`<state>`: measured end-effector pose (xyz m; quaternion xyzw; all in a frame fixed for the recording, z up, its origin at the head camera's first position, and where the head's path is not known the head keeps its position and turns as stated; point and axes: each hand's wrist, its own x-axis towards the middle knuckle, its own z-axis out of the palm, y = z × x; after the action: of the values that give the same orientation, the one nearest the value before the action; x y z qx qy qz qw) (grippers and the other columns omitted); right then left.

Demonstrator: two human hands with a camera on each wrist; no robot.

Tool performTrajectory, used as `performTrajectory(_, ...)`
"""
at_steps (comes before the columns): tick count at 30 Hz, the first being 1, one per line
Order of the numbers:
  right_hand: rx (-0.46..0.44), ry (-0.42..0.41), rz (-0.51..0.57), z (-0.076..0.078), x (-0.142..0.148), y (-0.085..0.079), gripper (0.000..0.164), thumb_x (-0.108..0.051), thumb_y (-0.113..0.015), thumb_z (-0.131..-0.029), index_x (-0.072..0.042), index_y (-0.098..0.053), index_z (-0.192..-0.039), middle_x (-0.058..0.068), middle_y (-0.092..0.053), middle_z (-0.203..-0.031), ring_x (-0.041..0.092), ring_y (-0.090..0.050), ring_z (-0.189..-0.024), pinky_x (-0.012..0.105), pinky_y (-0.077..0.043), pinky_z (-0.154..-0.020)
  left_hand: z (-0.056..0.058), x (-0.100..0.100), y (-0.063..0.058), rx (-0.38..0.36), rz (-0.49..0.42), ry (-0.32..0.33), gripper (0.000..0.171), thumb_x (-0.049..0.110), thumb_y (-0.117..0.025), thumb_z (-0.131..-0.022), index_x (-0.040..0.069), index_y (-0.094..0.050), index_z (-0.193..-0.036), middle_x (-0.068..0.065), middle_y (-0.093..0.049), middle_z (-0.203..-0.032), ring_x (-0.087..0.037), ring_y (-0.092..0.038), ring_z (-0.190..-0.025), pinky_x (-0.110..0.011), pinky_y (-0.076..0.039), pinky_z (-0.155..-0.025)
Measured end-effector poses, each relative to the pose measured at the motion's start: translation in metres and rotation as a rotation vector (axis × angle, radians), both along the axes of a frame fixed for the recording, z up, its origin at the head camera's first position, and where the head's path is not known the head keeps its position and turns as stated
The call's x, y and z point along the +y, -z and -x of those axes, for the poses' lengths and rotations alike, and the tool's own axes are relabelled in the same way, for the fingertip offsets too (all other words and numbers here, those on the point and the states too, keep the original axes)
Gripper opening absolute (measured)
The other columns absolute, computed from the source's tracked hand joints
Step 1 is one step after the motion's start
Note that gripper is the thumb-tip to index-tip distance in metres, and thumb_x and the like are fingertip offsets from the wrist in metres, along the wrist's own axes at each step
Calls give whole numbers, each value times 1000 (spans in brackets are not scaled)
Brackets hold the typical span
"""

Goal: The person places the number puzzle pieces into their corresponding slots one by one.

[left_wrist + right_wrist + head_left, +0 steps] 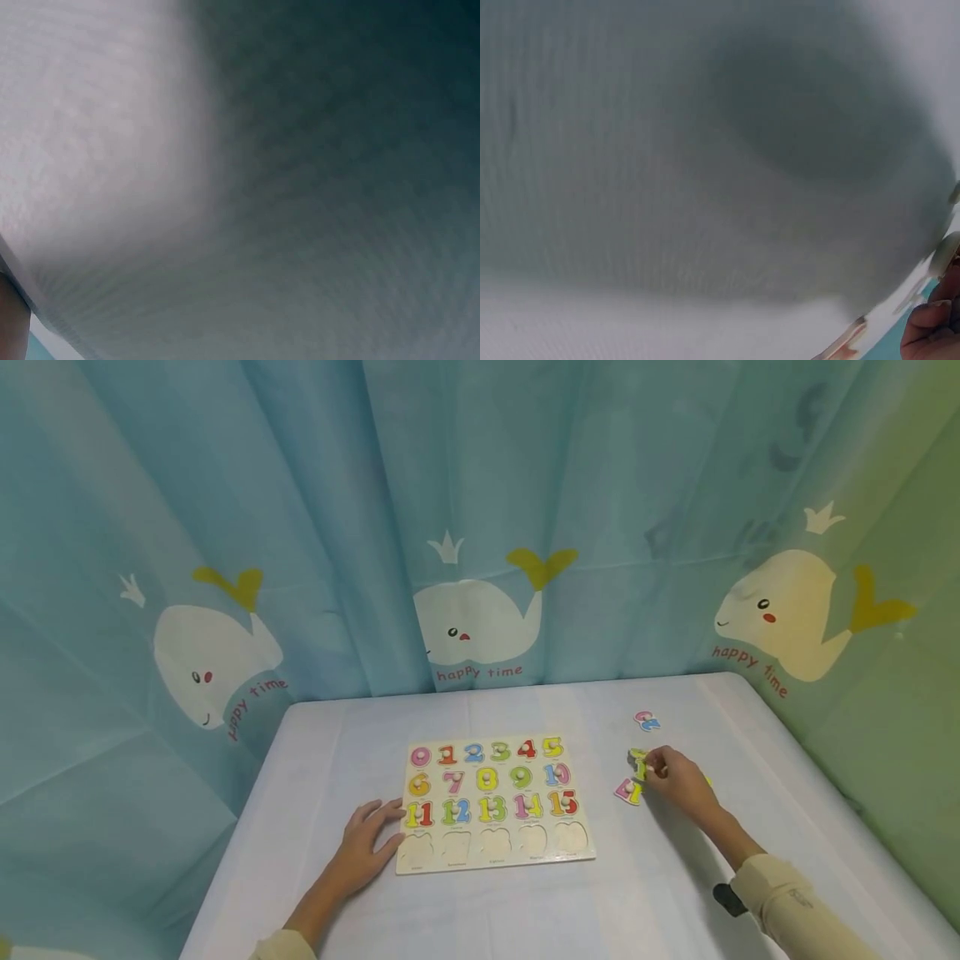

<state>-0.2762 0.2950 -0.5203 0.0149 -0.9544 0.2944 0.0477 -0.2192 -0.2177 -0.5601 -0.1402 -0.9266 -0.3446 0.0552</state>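
A wooden number puzzle board (495, 867) lies on the table, its upper three rows filled with knobbed numbers 0 to 15 and its bottom row showing bare recesses. My left hand (365, 847) rests on the table with its fingertips at the board's left edge. To the right of the board, my right hand (681, 783) pinches a yellow-green number piece (639, 760) between thumb and fingers. Just below it lies a pink and yellow number piece (628, 791). At the right wrist view's lower corner, the fingers (928, 319) show only in part.
A pink and blue number piece (647, 721) lies farther back on the white table (337, 743). Part of a yellow piece (708, 782) peeks out behind the right hand. A dark object (729, 900) is beside the right sleeve. Whale-print curtains (480, 460) hang behind the table.
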Motion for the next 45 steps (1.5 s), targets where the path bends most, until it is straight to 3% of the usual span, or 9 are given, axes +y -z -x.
performTrajectory(8, 62, -112, 14, -13, -37, -13, 19, 0, -62, -81, 2, -55, -98, 5, -56, -81, 19, -53, -72, 28, -45, -56, -1, 1, -2, 20, 0, 3, 33, 17, -67, -87, 15, -60, -119, -2, -51, -136, -33, -31, -130, -63, -25, -101)
performTrajectory(16, 20, -306, 80, -26, -113, -11, 19, 0, -67, -79, -4, -56, -94, -3, -51, -76, 12, -48, -68, 24, -43, -56, -1, 1, -1, 14, -6, 6, 33, 18, -67, -86, 15, -60, -119, -2, -51, -136, -33, -31, -130, -65, -26, -99)
performTrajectory(24, -50, -487, 56, -38, -190, -7, 19, -4, -68, -82, -3, -59, -99, -5, -51, -75, 9, -47, -68, 23, -45, -59, 2, -2, 0, -2, 2, 22, 34, 19, -66, -87, 14, -60, -121, -2, -49, -137, -33, -30, -131, -63, -25, -101)
performTrajectory(31, -40, -640, 10, -42, -254, -11, 28, -5, -70, -82, -1, -57, -108, -7, -51, -73, 4, -46, -66, 16, -43, -60, 2, -2, -4, -11, 2, 32, 35, 19, -65, -88, 13, -59, -122, -3, -48, -138, -34, -29, -131, -64, -24, -101)
performTrajectory(37, -79, -673, -42, -41, -293, -8, 30, -9, -69, -84, -4, -57, -111, -9, -52, -74, 4, -45, -68, 14, -41, -60, 5, -2, -6, -17, -1, 58, 34, 21, -63, -90, 14, -59, -123, -2, -48, -139, -33, -29, -132, -62, -25, -102)
performTrajectory(45, -97, -656, -34, -42, -318, -1, 32, -9, -67, -85, -4, -57, -114, -7, -53, -80, 4, -45, -69, 15, -40, -60, 5, -7, -11, -94, 5, 90, 36, 19, -63, -90, 12, -57, -125, -2, -45, -141, -33, -24, -134, -61, -22, -105)
